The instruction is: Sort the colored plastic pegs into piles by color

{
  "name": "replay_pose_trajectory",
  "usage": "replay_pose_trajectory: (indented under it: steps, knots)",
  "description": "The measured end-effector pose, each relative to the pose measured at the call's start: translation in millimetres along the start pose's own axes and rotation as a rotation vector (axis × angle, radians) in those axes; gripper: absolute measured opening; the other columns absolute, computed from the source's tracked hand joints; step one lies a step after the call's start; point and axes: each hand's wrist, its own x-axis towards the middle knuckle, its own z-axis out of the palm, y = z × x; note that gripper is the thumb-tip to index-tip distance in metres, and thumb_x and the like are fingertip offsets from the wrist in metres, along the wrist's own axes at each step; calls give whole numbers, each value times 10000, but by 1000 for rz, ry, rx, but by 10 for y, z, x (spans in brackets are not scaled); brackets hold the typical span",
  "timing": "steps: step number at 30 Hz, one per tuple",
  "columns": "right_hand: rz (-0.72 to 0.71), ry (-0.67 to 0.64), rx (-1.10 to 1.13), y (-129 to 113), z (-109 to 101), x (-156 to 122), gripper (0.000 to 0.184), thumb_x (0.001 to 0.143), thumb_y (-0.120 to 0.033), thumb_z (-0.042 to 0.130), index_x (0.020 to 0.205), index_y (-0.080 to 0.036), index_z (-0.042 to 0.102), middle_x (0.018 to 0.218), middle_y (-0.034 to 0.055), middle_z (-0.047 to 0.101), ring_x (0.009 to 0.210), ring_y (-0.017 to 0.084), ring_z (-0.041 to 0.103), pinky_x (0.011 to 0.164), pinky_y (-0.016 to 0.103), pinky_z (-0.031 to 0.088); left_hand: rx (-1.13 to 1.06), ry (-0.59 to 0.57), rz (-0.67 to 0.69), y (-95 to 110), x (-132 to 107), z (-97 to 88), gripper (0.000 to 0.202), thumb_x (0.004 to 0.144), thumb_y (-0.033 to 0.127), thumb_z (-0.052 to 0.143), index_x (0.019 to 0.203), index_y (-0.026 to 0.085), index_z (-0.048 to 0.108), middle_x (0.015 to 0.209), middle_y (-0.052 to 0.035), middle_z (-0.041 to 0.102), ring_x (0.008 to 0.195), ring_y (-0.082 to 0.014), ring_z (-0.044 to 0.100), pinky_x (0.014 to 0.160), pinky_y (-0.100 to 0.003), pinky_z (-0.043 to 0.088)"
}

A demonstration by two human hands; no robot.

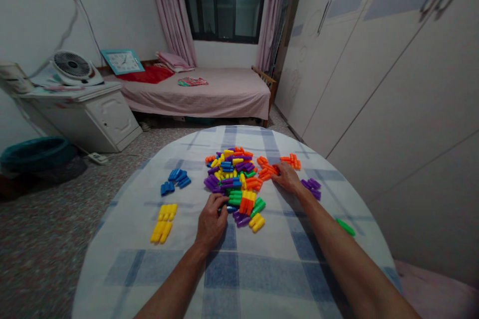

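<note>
From the head cam: a big mixed heap of colorful plastic pegs point(232, 174) sits mid-table on a checked tablecloth point(123, 274). The left hand point(211, 222) is curled over the heap's near edge, fingers bent on some pegs, but I can't tell if it's gripping any. The right hand point(288, 178) reaches flat-ish to the orange pegs point(265, 172), grip unclear too. Blue pegs point(175, 179), yellow pegs point(161, 224) and purple pegs point(311, 188) sit apart in single-color groups, seemingly kept separated by color.

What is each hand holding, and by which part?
Left hand: fingertips on one end of a blue plastic block, grip unclear. Right hand: nothing visibly held.
</note>
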Motion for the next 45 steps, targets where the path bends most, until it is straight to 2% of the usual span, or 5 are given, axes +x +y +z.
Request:
replay_pose_trajectory:
  steps: [17,26,34,39,45]
  knots:
    - [337,156,-212,-9,-206,58,355,890,-425,547,1093,-134,563,1074,148,560,959,245,544,746,310,383,-5,-5,-6,10,-6,8,251,849,192,444,991,180,651,1059,-71,561,957,-155,577,803,-273,509]
    - [171,251,-160,-176,-120,141,306,888,-178,465,1146,-148,626,1143,134,575,1062,248,502,879,327,389,-8,6,-4,37,-2,-2,249,836,193,446,972,185,656,1045,-71,568,951,-160,583,795,-276,508]
    - [-81,57,58,-250,101,166,502,839,-41,425,1305,-175,553,1337,84,541,1196,193,522,982,297,428,-14,15,0,42,3,-2,248,831,175,446,962,180,657,1036,-68,573,945,-156,583,790,-269,507]
    - [-73,86,114,-305,131,-117,542,823,-45,406,1341,-165,511,1358,106,518,1246,203,487,1022,339,416,-24,19,13,41,4,2,242,837,167,449,964,176,655,1027,-67,573,953,-153,579,795,-265,502]
    - [96,279,303,-487,174,-916,489,828,-128,343,1274,-187,534,1290,113,525,1208,212,483,1044,394,405,-77,95,30,44,-8,-7,258,828,118,429,945,171,653,987,-63,592,947,-141,578,782,-253,500]
